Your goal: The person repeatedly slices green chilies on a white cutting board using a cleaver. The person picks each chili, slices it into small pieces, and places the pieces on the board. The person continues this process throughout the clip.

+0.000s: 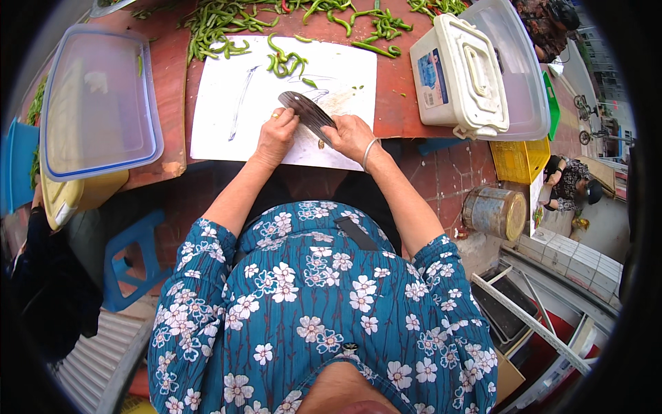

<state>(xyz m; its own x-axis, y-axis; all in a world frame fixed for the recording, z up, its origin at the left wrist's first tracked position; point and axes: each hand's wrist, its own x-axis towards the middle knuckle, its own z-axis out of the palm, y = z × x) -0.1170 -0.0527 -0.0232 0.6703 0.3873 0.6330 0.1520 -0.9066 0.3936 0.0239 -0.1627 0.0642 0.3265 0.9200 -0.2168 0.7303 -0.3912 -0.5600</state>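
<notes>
My right hand (356, 137), with a bangle at the wrist, grips a dark, broad-bladed knife (306, 112); the handle is hidden in the palm. The blade has a rounded tip with a small hole and points up to the left. Against its left edge rests my left hand (277, 135), fingers curled, a ring on one; whether something small is pinched in them is hidden. Both hands are over a white board (220, 98) with dark marks. Beyond the blade lie curled green peppers (284, 61) and a short pepper piece (309, 82).
Green peppers (222, 23) are heaped along the red table (388, 80). A clear plastic bin (103, 98) stands left, a lidded white container (460, 77) right. Below are a blue stool (129, 259) and a metal drum (494, 212). Other people (571, 183) are at the sides.
</notes>
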